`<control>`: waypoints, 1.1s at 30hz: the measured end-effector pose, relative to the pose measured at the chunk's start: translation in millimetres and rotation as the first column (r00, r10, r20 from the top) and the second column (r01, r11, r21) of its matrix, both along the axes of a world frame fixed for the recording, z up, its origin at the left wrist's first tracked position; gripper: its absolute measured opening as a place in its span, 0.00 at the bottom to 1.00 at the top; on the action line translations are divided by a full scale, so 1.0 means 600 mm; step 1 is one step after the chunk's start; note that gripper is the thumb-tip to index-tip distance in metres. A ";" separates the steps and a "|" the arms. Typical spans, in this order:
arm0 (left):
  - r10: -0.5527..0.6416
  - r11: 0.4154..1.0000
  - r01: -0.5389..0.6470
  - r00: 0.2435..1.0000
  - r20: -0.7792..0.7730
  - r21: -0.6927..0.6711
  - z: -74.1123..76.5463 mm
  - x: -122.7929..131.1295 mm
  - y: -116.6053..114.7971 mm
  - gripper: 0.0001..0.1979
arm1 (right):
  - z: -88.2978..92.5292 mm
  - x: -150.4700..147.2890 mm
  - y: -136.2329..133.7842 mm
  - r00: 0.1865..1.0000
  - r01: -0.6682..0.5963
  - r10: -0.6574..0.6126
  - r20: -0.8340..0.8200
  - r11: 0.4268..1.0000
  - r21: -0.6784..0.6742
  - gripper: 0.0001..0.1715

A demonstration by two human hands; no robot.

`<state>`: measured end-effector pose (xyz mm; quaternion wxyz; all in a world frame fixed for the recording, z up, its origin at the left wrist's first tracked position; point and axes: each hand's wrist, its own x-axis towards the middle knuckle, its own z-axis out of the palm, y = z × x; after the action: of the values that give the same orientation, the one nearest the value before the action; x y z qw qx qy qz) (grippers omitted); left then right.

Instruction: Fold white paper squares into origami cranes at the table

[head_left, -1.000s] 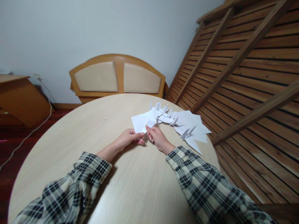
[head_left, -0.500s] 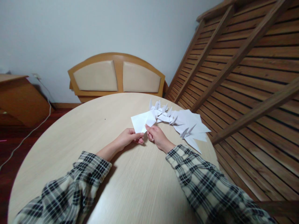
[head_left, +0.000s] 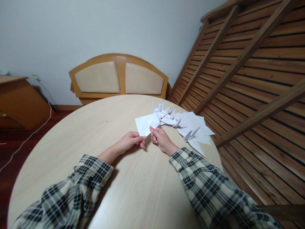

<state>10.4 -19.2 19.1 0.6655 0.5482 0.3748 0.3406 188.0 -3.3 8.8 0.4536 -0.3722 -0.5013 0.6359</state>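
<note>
Both hands meet over a round pale wooden table (head_left: 90,133). My left hand (head_left: 130,141) pinches the near corner of a partly folded white paper (head_left: 145,124) between thumb and fingers. My right hand (head_left: 160,139) pinches the same paper from the right, fingers curled. The paper is lifted a little off the table and slopes away from me. Just beyond it stand several small folded white paper cranes (head_left: 166,115). Both sleeves are checked in dark and cream.
A spread of flat white paper sheets (head_left: 196,128) lies near the table's right edge. A wooden chair with cream padding (head_left: 118,79) stands behind the table. A slatted wooden frame (head_left: 250,79) leans at the right. A cable (head_left: 28,136) runs across the dark floor at left.
The hands and the paper have hardly moved; the paper's near corner has shifted slightly between the fingertips. The view has drifted a little.
</note>
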 end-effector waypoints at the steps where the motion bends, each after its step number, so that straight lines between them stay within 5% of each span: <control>1: -0.008 1.000 0.008 1.000 0.008 -0.009 -0.001 -0.001 0.000 0.11 | 0.000 0.000 0.000 1.000 -0.002 0.002 0.004 1.000 0.003 0.27; 19: -0.154 0.988 0.157 0.978 0.139 -0.008 -0.002 -0.003 0.003 0.14 | -0.004 0.003 0.004 1.000 -0.002 0.002 -0.016 0.999 0.033 0.28; 25: 0.024 1.000 -0.025 0.996 0.082 0.005 -0.001 0.009 0.004 0.14 | -0.003 -0.001 -0.002 0.981 0.000 -0.015 0.194 0.997 0.079 0.28; 33: 0.091 0.995 -0.094 0.990 0.108 0.025 0.001 0.018 -0.002 0.10 | 0.010 -0.003 -0.010 0.960 -0.041 0.003 0.280 0.991 0.130 0.28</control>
<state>21.0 -20.2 19.5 0.6598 0.5210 0.3589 0.4055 186.1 -9.6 15.0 0.3957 -0.4211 -0.6060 0.5467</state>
